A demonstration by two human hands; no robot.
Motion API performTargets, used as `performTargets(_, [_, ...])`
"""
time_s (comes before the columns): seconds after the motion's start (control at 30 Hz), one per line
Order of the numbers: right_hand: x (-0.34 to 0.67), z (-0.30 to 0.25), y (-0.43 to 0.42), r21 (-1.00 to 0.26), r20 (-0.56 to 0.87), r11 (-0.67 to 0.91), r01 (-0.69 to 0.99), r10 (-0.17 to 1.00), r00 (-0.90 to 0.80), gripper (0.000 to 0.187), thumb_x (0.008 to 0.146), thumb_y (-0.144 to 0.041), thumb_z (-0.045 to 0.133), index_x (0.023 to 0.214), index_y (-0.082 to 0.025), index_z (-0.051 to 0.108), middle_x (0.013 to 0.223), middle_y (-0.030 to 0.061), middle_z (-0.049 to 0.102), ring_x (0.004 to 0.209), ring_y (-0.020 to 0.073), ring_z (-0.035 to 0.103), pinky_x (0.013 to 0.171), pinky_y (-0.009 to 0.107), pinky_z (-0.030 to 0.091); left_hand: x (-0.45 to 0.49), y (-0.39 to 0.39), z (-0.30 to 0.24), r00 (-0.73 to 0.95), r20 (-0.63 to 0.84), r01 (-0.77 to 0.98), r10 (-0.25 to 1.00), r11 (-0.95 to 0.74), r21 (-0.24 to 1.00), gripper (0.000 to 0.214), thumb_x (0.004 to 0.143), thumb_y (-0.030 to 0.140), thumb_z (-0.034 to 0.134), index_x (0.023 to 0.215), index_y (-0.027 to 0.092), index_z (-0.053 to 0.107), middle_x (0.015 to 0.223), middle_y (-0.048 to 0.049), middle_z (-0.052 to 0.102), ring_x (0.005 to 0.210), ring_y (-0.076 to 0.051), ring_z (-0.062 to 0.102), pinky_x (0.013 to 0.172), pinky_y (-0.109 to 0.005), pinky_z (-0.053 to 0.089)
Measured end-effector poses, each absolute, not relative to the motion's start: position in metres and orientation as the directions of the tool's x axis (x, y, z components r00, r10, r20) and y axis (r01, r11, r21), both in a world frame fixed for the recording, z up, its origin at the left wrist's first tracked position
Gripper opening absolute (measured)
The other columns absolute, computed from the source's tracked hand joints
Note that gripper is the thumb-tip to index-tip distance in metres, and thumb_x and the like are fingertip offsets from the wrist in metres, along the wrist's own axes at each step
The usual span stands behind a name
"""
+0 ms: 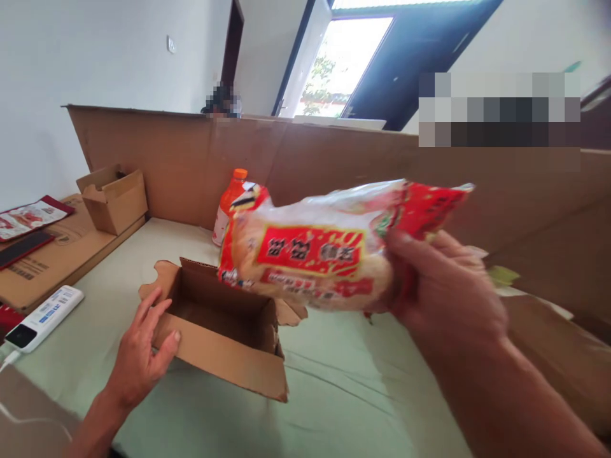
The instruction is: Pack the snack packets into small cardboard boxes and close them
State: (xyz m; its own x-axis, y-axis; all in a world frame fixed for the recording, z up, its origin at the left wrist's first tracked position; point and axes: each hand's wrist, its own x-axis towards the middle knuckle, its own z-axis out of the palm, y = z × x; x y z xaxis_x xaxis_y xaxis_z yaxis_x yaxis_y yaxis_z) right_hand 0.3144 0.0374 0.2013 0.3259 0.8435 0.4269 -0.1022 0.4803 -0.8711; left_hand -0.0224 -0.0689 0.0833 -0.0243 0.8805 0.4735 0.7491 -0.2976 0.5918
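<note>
Two hands, one open cardboard box [224, 346] on the bench [358, 394]
Right hand [443, 299] grip holds a red food packet [315, 254] above it; left hand [143, 356] rests loose, fingers spread, on its flap.

Bag [324, 254]: red and clear, yellow-edged red label;
Box [224, 331]: plain brown;
Bottle [229, 203]: orange, orange cap;
Cloth [344, 388]: pale green

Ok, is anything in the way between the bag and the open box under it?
Nothing visible. The bag in the right hand hangs over the box, whose flaps are spread open. The left hand rests on its near-left corner, outside the opening.
</note>
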Motion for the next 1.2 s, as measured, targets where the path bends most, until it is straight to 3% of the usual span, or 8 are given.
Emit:
performTargets(0.2, [0.255, 0.179, 0.005, -0.945, 0.324, 0.32, 0.062, 0.943, 0.073, 0.026, 0.07, -0.04, 0.08, 0.07, -0.021, 0.061, 0.055, -0.0056, 0.053, 0.044, 0.0086, 0.042, 0.038, 0.022, 0.035, -0.019, -0.061, 0.076, -0.006, 0.513, 0.762, 0.858, -0.329, 0.559, 0.042, 0.098, 0.038, 0.05, 0.134, 0.017, 0.056, 0.15, -0.0189, 0.051, 0.131, -0.035, 0.058, 0.087, -0.044, 0.063])
performTargets(0.4, [0.227, 0.125, 0.022, -0.862, 0.346, 0.377, 0.34, 0.926, -0.152, 0.019, 0.078, -0.034, 0.063, 0.093, -0.022, 0.058, 0.071, -0.0034, 0.061, 0.062, 0.0138, 0.054, 0.058, 0.026, 0.044, -0.022, -0.058, 0.074, -0.013, 0.542, 0.766, 0.84, -0.34, 0.545, 0.05, 0.098, 0.033, 0.049, 0.145, 0.018, 0.042, 0.149, -0.0172, 0.052, 0.138, -0.032, 0.052, 0.11, -0.053, 0.049])
performTargets(0.6, [0.244, 0.119, 0.02, -0.424, 0.071, 0.49, 0.761, 0.856, -0.512, 0.031, 0.08, -0.023, 0.066, 0.111, -0.021, 0.066, 0.092, 0.0055, 0.074, 0.086, 0.024, 0.066, 0.074, 0.033, 0.046, -0.024, -0.054, 0.068, 0.007, 0.563, 0.771, 0.826, -0.363, 0.523, 0.04, 0.098, 0.032, 0.049, 0.135, 0.018, 0.053, 0.15, -0.0173, 0.051, 0.135, -0.032, 0.055, 0.107, -0.049, 0.052])
performTargets(0.7, [0.247, 0.129, 0.015, -0.256, 0.198, 0.55, 0.795, 0.835, -0.514, 0.055, 0.079, -0.026, 0.07, 0.133, -0.02, 0.059, 0.115, 0.0123, 0.073, 0.099, 0.0298, 0.067, 0.083, 0.041, 0.049, -0.022, -0.053, 0.067, 0.001, 0.569, 0.769, 0.822, -0.364, 0.525, 0.039, 0.097, 0.03, 0.049, 0.134, 0.018, 0.054, 0.149, -0.0169, 0.052, 0.135, -0.032, 0.056, 0.108, -0.049, 0.051])
performTargets(0.8, [0.241, 0.137, 0.016, -0.112, 0.274, 0.607, 0.787, 0.78, -0.562, 0.036, 0.084, -0.025, 0.067, 0.12, -0.024, 0.068, 0.126, 0.0123, 0.068, 0.107, 0.0305, 0.066, 0.087, 0.043, 0.048, -0.022, -0.054, 0.066, 0.007, 0.557, 0.761, 0.831, -0.365, 0.536, 0.037, 0.098, 0.032, 0.048, 0.132, 0.019, 0.055, 0.15, -0.0167, 0.052, 0.134, -0.032, 0.056, 0.106, -0.049, 0.053])
performTargets(0.93, [0.221, 0.131, 0.029, -0.059, -0.027, 0.613, 0.788, 0.788, -0.615, 0.022, 0.082, -0.008, 0.06, 0.084, -0.023, 0.075, 0.088, 0.0072, 0.076, 0.079, 0.0248, 0.071, 0.066, 0.033, 0.045, -0.023, -0.053, 0.066, 0.02, 0.563, 0.767, 0.826, -0.374, 0.521, 0.036, 0.098, 0.031, 0.048, 0.131, 0.017, 0.056, 0.149, -0.0188, 0.052, 0.134, -0.032, 0.056, 0.106, -0.049, 0.053])
performTargets(1.03, [0.211, 0.124, 0.04, -0.07, -0.067, 0.605, 0.793, 0.79, -0.609, 0.025, 0.079, -0.004, 0.059, 0.076, -0.023, 0.076, 0.072, 0.005, 0.075, 0.066, 0.0221, 0.07, 0.057, 0.03, 0.041, -0.023, -0.054, 0.067, 0.024, 0.568, 0.769, 0.822, -0.378, 0.515, 0.034, 0.098, 0.031, 0.048, 0.129, 0.018, 0.057, 0.147, -0.0181, 0.053, 0.134, -0.033, 0.055, 0.105, -0.05, 0.053])
performTargets(1.2, [0.23, 0.124, 0.03, -0.134, 0.144, 0.644, 0.753, 0.765, -0.628, 0.031, 0.085, -0.015, 0.062, 0.114, -0.022, 0.074, 0.115, 0.0115, 0.075, 0.104, 0.0282, 0.07, 0.085, 0.04, 0.053, -0.032, -0.065, 0.067, -0.205, 0.637, 0.699, 0.743, -0.344, 0.626, 0.035, 0.097, 0.032, 0.055, 0.13, 0.019, 0.057, 0.146, -0.0165, 0.051, 0.107, -0.025, 0.067, 0.089, -0.042, 0.058])
